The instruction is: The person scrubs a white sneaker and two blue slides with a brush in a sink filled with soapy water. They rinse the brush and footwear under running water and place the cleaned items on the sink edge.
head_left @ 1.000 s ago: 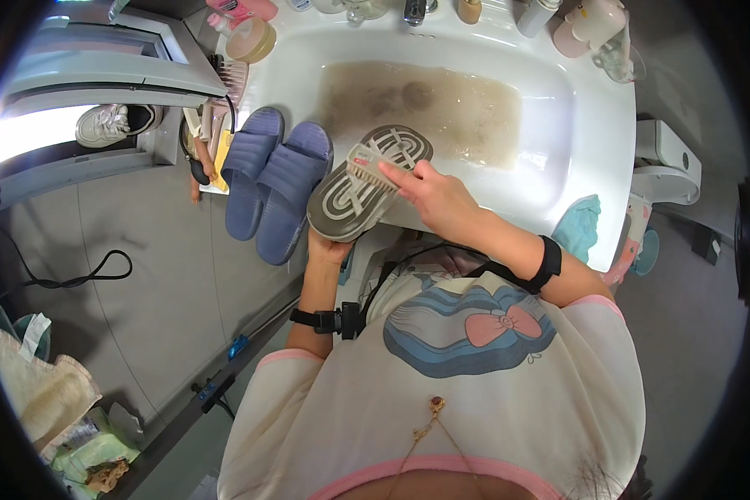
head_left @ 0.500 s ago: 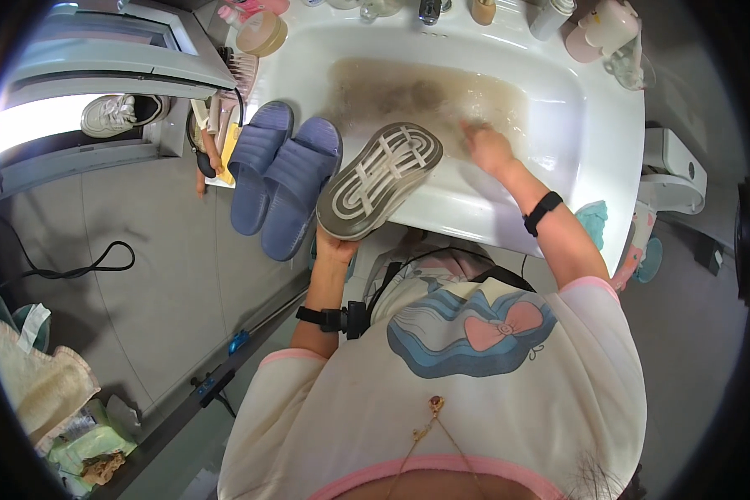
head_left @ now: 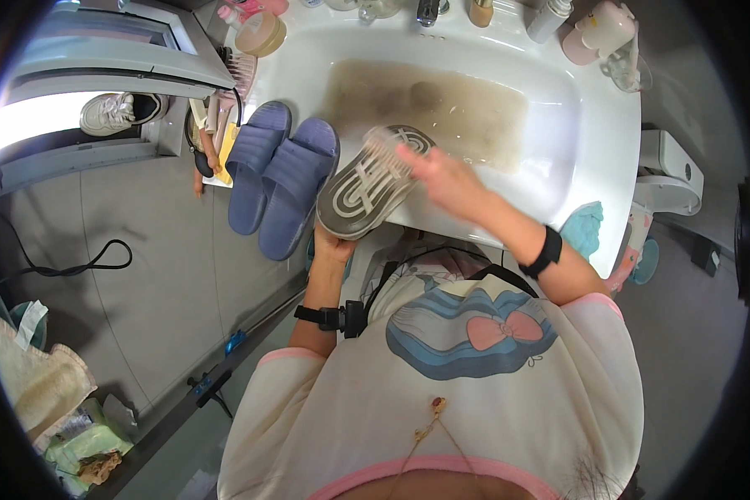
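My left hand [head_left: 336,245] grips a grey shoe [head_left: 350,204] from underneath near its heel end, at the front edge of the white sink [head_left: 558,133]. Its patterned sole, with pale lines, faces up. My right hand [head_left: 450,185] is closed on a pale scrub brush [head_left: 383,154], blurred by motion, which lies against the upper part of the sole. Murky brown water [head_left: 475,117] stands in the basin just beyond. Two blue slippers [head_left: 300,183] rest side by side on the sink's left rim, next to the shoe.
A white sneaker [head_left: 108,114] sits on the sill at left. Combs and a hairbrush [head_left: 242,71] lie by the sink's left corner. The faucet [head_left: 427,12] and several bottles line the back rim. A teal cloth [head_left: 583,227] lies on the right front rim.
My right hand has come out of the water and moved left onto the sole, with the brush now visible in it. My left hand and the shoe have hardly moved.
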`<state>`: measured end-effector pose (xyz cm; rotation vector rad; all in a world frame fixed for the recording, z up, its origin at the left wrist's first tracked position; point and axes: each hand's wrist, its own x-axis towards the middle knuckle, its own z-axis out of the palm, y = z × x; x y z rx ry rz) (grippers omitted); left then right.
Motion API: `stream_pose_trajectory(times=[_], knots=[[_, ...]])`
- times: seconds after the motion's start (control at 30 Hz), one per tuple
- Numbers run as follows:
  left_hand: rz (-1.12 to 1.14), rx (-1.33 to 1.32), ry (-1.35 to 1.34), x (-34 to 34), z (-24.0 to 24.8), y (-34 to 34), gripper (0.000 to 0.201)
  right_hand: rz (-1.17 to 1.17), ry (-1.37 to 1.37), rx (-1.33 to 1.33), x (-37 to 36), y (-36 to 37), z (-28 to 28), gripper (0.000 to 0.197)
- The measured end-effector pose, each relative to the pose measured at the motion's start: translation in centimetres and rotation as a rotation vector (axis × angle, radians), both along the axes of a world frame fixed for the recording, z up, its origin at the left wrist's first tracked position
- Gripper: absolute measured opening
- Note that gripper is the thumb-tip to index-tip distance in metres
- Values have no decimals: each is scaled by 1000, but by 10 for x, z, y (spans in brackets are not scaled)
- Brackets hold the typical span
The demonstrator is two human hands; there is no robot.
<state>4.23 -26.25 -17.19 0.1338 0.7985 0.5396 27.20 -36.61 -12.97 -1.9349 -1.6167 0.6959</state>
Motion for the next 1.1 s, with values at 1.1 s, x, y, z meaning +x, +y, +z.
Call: stream_pose_trajectory(times=[1.1], knots=[[19,12,-56,2,-7,-3,39,-6,253,18,-6,-1,2,41]])
